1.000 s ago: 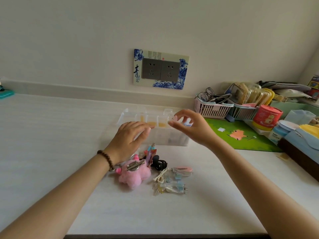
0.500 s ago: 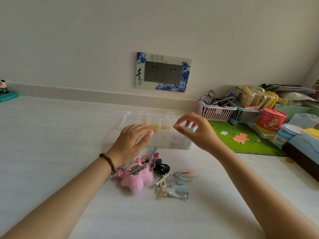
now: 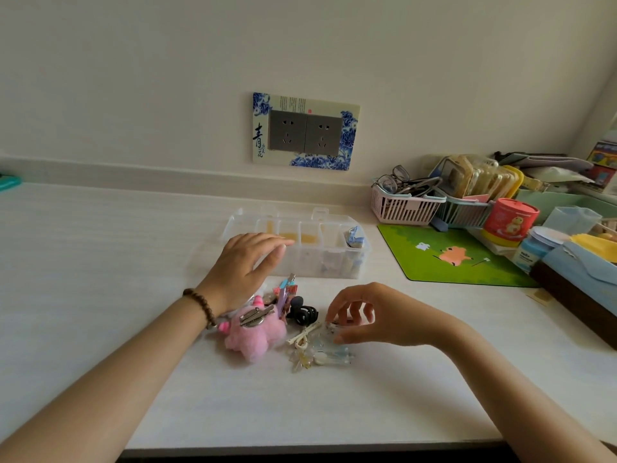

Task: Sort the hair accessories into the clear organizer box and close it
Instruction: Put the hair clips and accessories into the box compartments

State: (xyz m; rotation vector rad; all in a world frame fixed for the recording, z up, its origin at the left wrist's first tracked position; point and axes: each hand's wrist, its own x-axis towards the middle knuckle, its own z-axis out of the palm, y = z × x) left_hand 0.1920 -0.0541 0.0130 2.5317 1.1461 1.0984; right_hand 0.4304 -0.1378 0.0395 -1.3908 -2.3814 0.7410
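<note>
The clear organizer box stands open on the white table, with a small blue accessory in its rightmost compartment. In front of it lies a pile: a pink plush clip, a black claw clip, colourful clips, a white clip and pale clear clips. My left hand rests flat on the box's front left corner and holds nothing. My right hand is down at the right side of the pile, thumb and fingertips pinched on a pale clip.
A green mat lies right of the box. Behind it stand a pink basket with glasses, a red canister and more clutter. A blue box sits at the right edge. The table's front edge runs close below my arms.
My right hand came from above the box's right end down to the pile. A blue accessory now lies in the rightmost compartment. My left hand stayed on the box.
</note>
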